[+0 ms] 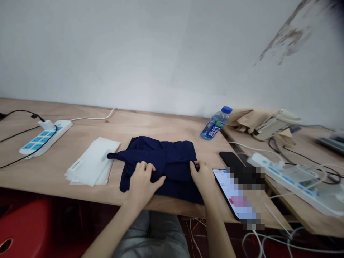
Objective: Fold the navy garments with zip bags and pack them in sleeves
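A dark navy piece of folded cloth (177, 154), perhaps a garment, lies on the wooden table in front of me. A narrow strip of it sticks out to the left over some white translucent sheets or bags (94, 161). My left hand (143, 179) rests on the left part of the cloth, thumb spread away from the fingers. At the cloth's right edge is my right hand (201, 173), its fingers curled against the fabric with the thumb near them. The fingertips of the right hand are partly hidden.
A blue-capped bottle (216, 123) stands behind the cloth. To the right lie a lit phone (231, 193), a black device (233, 159), a power strip (290, 181) with cables and a coffee cup (276, 123). Another power strip (45, 139) is at left. A red stool (27, 229) stands below.
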Motion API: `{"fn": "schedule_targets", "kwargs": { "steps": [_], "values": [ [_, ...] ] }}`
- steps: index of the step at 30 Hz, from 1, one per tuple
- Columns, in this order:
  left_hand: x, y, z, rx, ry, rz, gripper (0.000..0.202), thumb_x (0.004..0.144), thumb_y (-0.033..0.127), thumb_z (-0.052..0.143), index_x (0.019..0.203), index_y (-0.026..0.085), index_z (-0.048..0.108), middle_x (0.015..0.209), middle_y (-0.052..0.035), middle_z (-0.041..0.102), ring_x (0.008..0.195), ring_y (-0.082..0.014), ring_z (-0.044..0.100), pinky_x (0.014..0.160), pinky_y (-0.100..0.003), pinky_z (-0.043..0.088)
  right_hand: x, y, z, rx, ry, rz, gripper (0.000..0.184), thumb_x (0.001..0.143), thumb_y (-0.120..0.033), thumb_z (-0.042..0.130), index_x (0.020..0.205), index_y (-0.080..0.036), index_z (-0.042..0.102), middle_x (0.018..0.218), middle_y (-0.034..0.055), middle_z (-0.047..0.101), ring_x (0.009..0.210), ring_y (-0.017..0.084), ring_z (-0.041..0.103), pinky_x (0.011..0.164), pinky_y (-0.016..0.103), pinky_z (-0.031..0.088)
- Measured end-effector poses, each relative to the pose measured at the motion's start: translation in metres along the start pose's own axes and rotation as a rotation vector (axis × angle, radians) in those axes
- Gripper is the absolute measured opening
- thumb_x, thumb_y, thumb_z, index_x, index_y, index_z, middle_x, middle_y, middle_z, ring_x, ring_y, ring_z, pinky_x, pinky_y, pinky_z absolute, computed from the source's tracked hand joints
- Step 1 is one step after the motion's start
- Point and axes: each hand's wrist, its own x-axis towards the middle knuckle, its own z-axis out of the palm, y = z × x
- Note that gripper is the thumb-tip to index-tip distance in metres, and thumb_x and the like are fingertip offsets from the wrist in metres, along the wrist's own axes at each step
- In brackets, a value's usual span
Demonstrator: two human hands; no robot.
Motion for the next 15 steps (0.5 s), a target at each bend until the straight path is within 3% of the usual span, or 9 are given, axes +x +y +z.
{"fn": "schedule_targets", "kwargs": {
  "steps": [3, 6, 10, 12, 15],
  "values": [
    [0.0, 0.01, 0.016, 0.072, -0.063, 0.007, 0.013, 0.086, 0.033, 0.06, 0.087, 0.02, 0.061, 0.088, -0.0085, 0.059, 0.089, -0.0267, 0.055, 0.073, -0.037, 0.049, 0.002, -0.003, -0.007, 0.074, 0.042, -0.028, 0.043, 0.09, -0.052, 0.038, 0.082, -0.018, 0.062, 0.083, 0.0146, 0.066, 0.084, 0.03, 0.061, 0.079, 0.045, 0.046],
    [0.011, 0.002, 0.006, 0.065, -0.001, 0.008, 0.009, 0.087, 0.02, 0.054, 0.085, 0.02, 0.063, 0.089, -0.0088, 0.061, 0.092, -0.0269, 0.056, 0.078, -0.038, 0.048, 0.001, -0.009, -0.023, 0.256, 0.096, -0.012, 0.036, 0.09, -0.05, 0.044, 0.091, -0.019, 0.061, 0.088, 0.0117, 0.067, 0.087, 0.028, 0.062, 0.081, 0.042, 0.047],
    [0.036, -0.019, -0.04, -0.167, 0.199, -0.117, 0.009, 0.084, 0.021, 0.056, 0.089, 0.022, 0.064, 0.088, -0.0055, 0.066, 0.089, -0.0244, 0.06, 0.083, -0.036, 0.047, 0.004, -0.018, -0.048, 0.399, 0.2, -0.005, 0.031, 0.092, -0.047, 0.048, 0.099, -0.019, 0.059, 0.088, 0.0076, 0.064, 0.083, 0.024, 0.061, 0.076, 0.037, 0.048],
    [0.05, -0.03, -0.065, -0.328, 0.324, -0.252, 0.01, 0.083, 0.025, 0.058, 0.089, 0.022, 0.065, 0.08, -0.0022, 0.066, 0.077, -0.0203, 0.061, 0.076, -0.031, 0.047, 0.007, -0.023, -0.061, 0.43, 0.274, -0.041, 0.029, 0.092, -0.044, 0.049, 0.101, -0.018, 0.06, 0.088, 0.006, 0.063, 0.081, 0.021, 0.061, 0.075, 0.035, 0.048],
    [0.069, -0.043, -0.097, -0.539, 0.487, -0.317, 0.011, 0.08, 0.027, 0.06, 0.086, 0.02, 0.066, 0.072, 0.0013, 0.062, 0.067, -0.0144, 0.058, 0.064, -0.023, 0.046, 0.012, -0.03, -0.081, 0.473, 0.373, -0.068, 0.026, 0.092, -0.041, 0.053, 0.102, -0.019, 0.061, 0.09, 0.0048, 0.063, 0.079, 0.019, 0.061, 0.073, 0.033, 0.049]
  ]
}}
